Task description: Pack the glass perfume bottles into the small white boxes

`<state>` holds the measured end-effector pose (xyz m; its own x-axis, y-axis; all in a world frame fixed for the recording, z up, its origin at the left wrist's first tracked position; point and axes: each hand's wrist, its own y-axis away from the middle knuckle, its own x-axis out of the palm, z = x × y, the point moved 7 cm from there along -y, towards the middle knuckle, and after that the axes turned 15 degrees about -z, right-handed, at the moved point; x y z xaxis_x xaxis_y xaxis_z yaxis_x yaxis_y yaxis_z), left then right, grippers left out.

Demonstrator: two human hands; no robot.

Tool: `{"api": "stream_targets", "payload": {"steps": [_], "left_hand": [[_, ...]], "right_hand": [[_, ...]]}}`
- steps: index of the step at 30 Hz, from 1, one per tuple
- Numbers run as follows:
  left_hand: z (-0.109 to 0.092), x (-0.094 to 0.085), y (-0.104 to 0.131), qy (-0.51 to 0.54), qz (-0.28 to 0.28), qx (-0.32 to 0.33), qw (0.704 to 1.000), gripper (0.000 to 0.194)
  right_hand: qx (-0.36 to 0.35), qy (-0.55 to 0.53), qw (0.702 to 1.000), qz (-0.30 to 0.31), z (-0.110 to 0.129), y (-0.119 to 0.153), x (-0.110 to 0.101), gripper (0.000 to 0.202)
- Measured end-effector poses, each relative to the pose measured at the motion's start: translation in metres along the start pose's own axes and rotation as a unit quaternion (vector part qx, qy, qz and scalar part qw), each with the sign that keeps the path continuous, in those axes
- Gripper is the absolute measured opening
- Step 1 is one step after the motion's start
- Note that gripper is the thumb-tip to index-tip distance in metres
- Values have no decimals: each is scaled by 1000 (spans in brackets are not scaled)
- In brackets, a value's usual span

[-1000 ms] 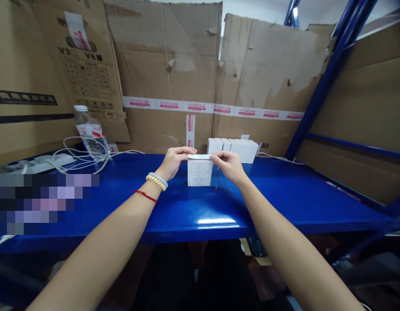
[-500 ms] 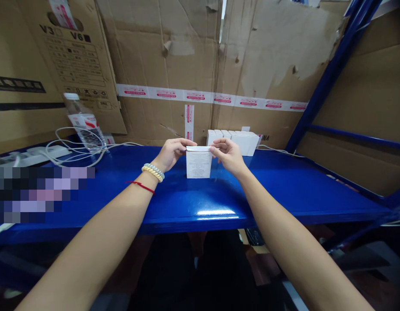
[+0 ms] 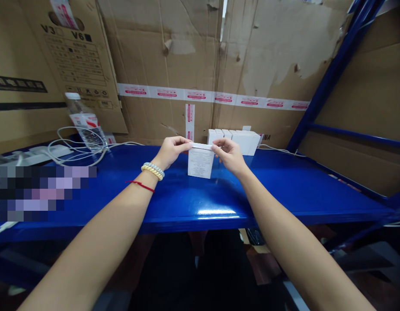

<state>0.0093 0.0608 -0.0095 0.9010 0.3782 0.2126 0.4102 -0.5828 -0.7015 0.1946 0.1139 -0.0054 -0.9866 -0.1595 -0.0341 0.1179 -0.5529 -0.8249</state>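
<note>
A small white box (image 3: 200,163) with fine print on its near face stands upright and slightly tilted on the blue table. My left hand (image 3: 172,151) pinches its upper left corner between thumb and fingers. At the upper right corner, my right hand (image 3: 230,155) grips the box in the same way. The top flap (image 3: 201,146) shows as a narrow white strip between the two thumbs. Just behind my right hand stands a row of several similar white boxes (image 3: 243,142).
On the left, a clear plastic bottle (image 3: 86,123) leans beside a coiled white cable (image 3: 53,151) and a white power strip (image 3: 34,156). Cardboard sheets (image 3: 161,52) wall the back of the blue table (image 3: 122,203). A blue metal post (image 3: 331,73) rises at the right.
The box has tilted a little and shifted slightly right. My left thumb has moved onto its upper left corner. The right hand keeps nearly the same position.
</note>
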Motion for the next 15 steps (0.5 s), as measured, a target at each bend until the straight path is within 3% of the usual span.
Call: {"api": "stream_targets", "payload": {"steps": [15], "left_hand": [[4, -1, -1, 28, -39, -22, 999, 23]], "right_hand": [[-17, 28, 999, 27, 8, 3, 2, 34]]}}
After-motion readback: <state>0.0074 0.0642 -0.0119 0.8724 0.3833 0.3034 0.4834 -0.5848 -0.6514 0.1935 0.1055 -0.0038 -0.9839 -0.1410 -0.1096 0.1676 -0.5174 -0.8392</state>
